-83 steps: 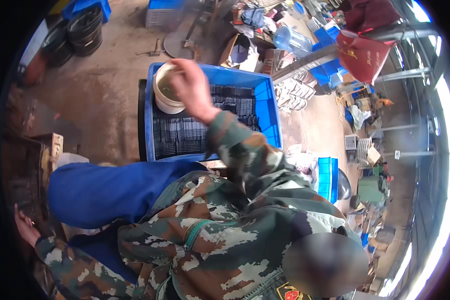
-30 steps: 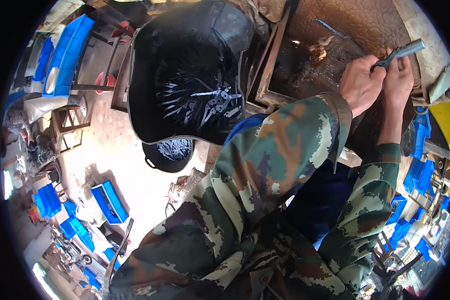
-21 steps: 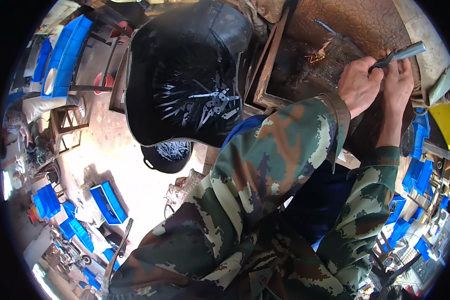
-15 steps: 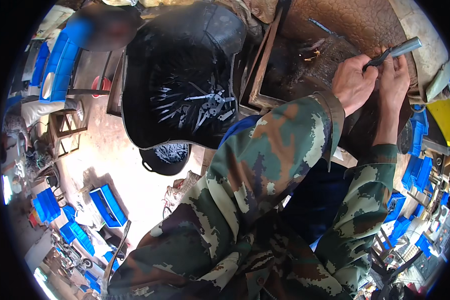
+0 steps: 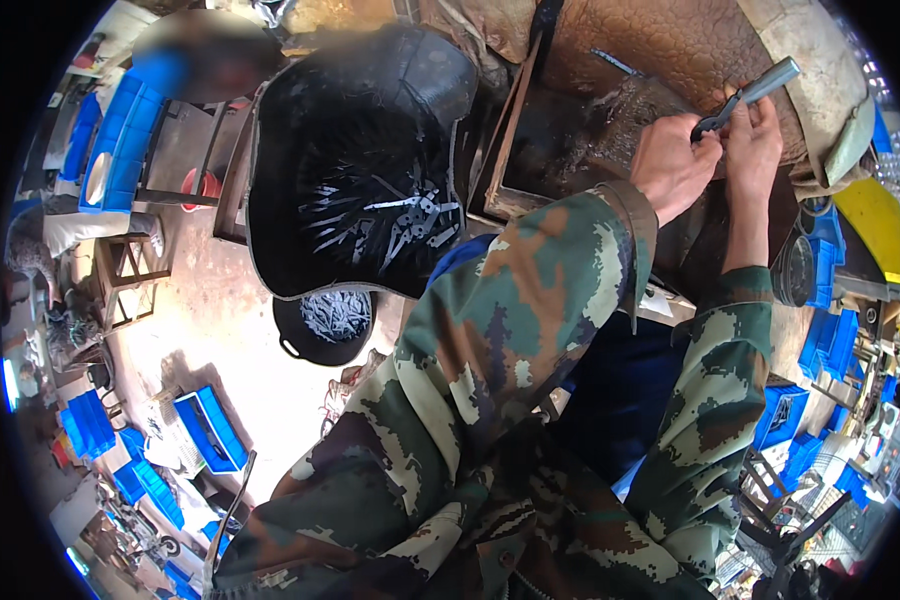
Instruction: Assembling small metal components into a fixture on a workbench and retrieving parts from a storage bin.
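Observation:
Both my hands are together at the upper right, over a dark, wet-looking work surface (image 5: 610, 130). Between them is a tool like locking pliers (image 5: 735, 105), with a dark curved end and a silver tubular part pointing up and right. My left hand (image 5: 670, 165) is closed at the dark end, its fingertips mostly hidden. My right hand (image 5: 752, 145) has its fingers closed around the middle of the tool. Whatever the tool's dark end grips is hidden behind my left hand. A thin bluish metal strip (image 5: 612, 62) lies beyond my hands on the brown surface.
Left of my arms, a large black bin (image 5: 270, 230) contains loose flat metal pieces (image 5: 415, 215). Below it stands a smaller black basket (image 5: 288, 330) of metal parts. A wooden frame (image 5: 510, 203) edges the work surface. Blue crates (image 5: 210, 430) and a stool (image 5: 130, 270) stand farther left.
The small yellow sparks beyond my left hand are gone. Hands, tool and surroundings appear shifted slightly left in the picture; my grip looks the same.

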Demonstrator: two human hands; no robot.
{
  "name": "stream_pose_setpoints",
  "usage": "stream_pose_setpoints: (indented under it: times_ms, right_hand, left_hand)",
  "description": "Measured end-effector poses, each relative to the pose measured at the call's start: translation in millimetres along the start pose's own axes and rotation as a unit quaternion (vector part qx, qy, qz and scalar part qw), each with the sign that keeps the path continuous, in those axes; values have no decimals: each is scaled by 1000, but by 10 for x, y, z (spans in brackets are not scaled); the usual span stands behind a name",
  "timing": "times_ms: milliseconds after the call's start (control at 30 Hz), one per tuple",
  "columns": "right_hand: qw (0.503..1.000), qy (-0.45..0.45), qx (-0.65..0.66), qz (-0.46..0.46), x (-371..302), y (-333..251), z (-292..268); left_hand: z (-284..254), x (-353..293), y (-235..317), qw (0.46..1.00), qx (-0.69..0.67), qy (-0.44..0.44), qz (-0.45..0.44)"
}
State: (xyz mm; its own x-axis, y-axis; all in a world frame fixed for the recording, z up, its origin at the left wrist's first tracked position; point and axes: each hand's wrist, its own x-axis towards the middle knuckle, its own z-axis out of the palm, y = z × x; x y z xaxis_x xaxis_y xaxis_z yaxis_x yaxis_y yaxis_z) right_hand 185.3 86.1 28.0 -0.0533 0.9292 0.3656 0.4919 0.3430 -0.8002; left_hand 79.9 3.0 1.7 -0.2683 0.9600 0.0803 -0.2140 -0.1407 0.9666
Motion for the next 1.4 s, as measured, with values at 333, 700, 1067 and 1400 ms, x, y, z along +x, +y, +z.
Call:
stream_pose_setpoints:
  times_ms: [333, 700, 1067, 1400]
  right_hand:
    - [991, 10, 116, 65, -61, 82, -169]
    - [949, -226, -72, -209, -1518, -334, -687]
    - [952, -223, -130, -164, -1731, -232, -832]
    - [983, -143, -16, 117, -1258, -88, -799]
  left_hand:
    - [0, -26, 204, 995, 75, -19, 65]
    - [-505, 50, 168, 977, 180, -106, 35]
    - [-800, 167, -96, 819, 532, -207, 61]
    - [-695, 256, -162, 824, 513, -212, 115]
